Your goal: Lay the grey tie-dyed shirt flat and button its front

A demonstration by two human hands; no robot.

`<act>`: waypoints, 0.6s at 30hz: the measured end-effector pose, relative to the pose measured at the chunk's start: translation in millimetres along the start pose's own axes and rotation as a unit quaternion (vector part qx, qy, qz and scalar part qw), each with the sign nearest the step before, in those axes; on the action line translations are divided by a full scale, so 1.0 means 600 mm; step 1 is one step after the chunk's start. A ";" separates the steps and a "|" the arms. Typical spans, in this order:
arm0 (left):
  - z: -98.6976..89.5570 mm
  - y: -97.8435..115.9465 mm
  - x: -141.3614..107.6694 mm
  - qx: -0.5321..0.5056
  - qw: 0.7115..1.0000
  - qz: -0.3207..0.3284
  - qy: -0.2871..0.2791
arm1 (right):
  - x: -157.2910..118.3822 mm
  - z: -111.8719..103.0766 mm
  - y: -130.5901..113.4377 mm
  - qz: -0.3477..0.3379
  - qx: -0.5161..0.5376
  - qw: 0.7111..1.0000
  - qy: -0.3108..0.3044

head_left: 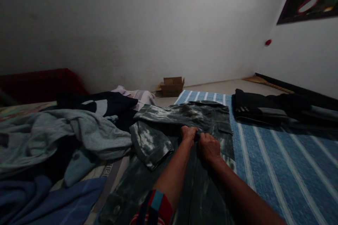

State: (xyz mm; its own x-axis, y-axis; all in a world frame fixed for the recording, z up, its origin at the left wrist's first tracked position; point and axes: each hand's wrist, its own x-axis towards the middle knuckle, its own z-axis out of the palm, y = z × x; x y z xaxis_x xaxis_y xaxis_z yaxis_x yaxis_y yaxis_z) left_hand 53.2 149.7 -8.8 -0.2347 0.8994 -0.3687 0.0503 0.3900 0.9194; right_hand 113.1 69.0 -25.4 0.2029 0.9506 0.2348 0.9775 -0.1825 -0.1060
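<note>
Head view: both hands, left [188, 133] and right [209, 146], pinch the front of a tie-dye jacket [169, 123] spread on a striped sheet [277, 154], fingers curled shut on the cloth. One sleeve is folded in. Left of the fingers a clothes heap [66, 137] waits; beyond them, a cardboard box [172, 86], contents unseen.

A single head-worn camera looks forward and down along the person's own forearms, close over the left hand [188, 133] and right hand [209, 147] at lower centre. Just beyond the fingers [190, 130] lies a mottled dark jacket [182, 116]; farther past them, a cardboard box [172, 86] sits against the far wall [148, 24]. No second view is present.
</note>
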 end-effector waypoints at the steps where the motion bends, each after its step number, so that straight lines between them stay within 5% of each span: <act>1: -0.001 0.001 -0.002 0.000 1.000 -0.002 -0.004 | -0.001 0.002 0.001 -0.003 -0.001 1.000 0.004; 10: -0.039 0.004 -0.036 -0.009 0.994 -0.028 -0.107 | -0.004 0.006 0.006 -0.001 0.026 0.999 0.019; 18: -0.032 0.008 -0.031 -0.012 0.996 -0.043 -0.073 | -0.006 0.003 0.011 -0.003 0.037 0.999 0.029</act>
State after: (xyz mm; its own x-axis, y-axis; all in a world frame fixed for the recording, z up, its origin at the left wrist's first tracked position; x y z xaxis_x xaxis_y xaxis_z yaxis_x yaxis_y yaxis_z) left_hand 38.9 130.9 4.9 -0.0930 0.8824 -0.4613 0.0125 0.4643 0.8856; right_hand 118.4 65.0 -28.9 0.2027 0.9351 0.2906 0.9720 -0.1561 -0.1758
